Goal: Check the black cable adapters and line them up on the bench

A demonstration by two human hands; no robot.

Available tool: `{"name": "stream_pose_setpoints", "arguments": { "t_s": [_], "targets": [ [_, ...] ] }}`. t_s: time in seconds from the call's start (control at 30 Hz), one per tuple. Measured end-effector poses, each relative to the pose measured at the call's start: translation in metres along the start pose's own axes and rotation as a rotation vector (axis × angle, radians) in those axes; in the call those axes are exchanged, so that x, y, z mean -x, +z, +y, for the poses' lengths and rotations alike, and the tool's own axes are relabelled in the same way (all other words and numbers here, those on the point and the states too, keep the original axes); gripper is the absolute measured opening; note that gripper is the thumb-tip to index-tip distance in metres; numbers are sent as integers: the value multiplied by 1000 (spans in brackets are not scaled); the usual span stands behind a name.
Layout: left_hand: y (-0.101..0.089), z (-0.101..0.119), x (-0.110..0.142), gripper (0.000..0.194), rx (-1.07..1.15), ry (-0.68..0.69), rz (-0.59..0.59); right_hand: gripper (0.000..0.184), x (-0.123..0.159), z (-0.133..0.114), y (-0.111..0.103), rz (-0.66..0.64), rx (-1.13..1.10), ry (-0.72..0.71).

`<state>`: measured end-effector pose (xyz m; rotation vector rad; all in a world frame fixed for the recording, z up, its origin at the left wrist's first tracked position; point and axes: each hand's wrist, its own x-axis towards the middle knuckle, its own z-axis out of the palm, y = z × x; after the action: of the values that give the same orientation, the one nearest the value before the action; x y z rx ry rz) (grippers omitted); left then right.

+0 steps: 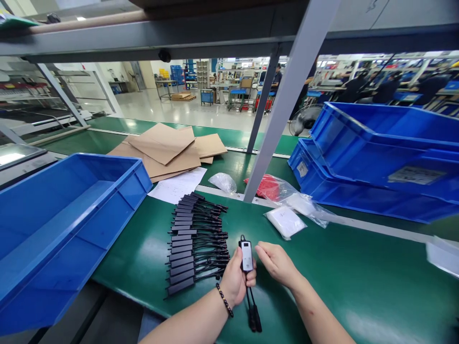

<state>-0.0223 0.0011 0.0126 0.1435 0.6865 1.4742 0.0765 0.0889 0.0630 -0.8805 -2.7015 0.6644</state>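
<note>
My left hand point(234, 279) is closed around a small black cabled module point(246, 256). Its pale, labelled face is turned up, with a short cable loop at the top and two plug-ended leads point(254, 315) hanging below. Just right of the module, and apart from it, is my right hand point(276, 262) with its fingers curled together; whatever they may hold is hidden. Left of both hands, several similar black modules point(182, 264) lie in a long overlapping row, their cables pointing right. A beaded bracelet point(224, 300) circles my left wrist.
Blue bins stand at the left point(107, 210) and, stacked, at the right point(358, 184). Cardboard sheets point(161, 145) and a paper sheet point(179, 185) lie behind the row. Plastic bags, one with red contents point(268, 187), rest near a slanted metal post point(283, 110). People sit farther back.
</note>
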Motion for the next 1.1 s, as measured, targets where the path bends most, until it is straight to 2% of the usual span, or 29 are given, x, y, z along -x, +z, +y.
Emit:
{"name": "stream_pose_setpoints", "arguments": {
  "t_s": [0.1,0.2,0.33,0.43,0.6,0.7,0.8,0.93,1.0,1.1],
  "targets": [
    [1,1,0,46,23,20,12,45,-13,12,-5,14,202,100],
    [2,2,0,45,34,36,18,39,-35,29,-1,9,369,229],
    [2,3,2,44,40,37,17,29,-53,46,10,53,403,331],
    [3,2,2,43,45,38,8,30,-50,46,9,139,394,395],
    [6,1,2,40,56,102,22,33,-17,24,-2,268,277,405],
    [6,0,3,39,79,122,11,36,14,1,6,185,74,286],
    [5,-1,8,41,54,55,-38,27,43,-22,25,36,-21,192],
    [3,-6,16,45,-69,-60,-159,19,67,-34,40,45,65,262],
    [3,-9,19,41,-133,-116,-245,16,78,-29,35,75,140,327],
    [3,-14,25,39,-257,-192,-371,16,102,-13,15,75,261,476]
  ]
}}
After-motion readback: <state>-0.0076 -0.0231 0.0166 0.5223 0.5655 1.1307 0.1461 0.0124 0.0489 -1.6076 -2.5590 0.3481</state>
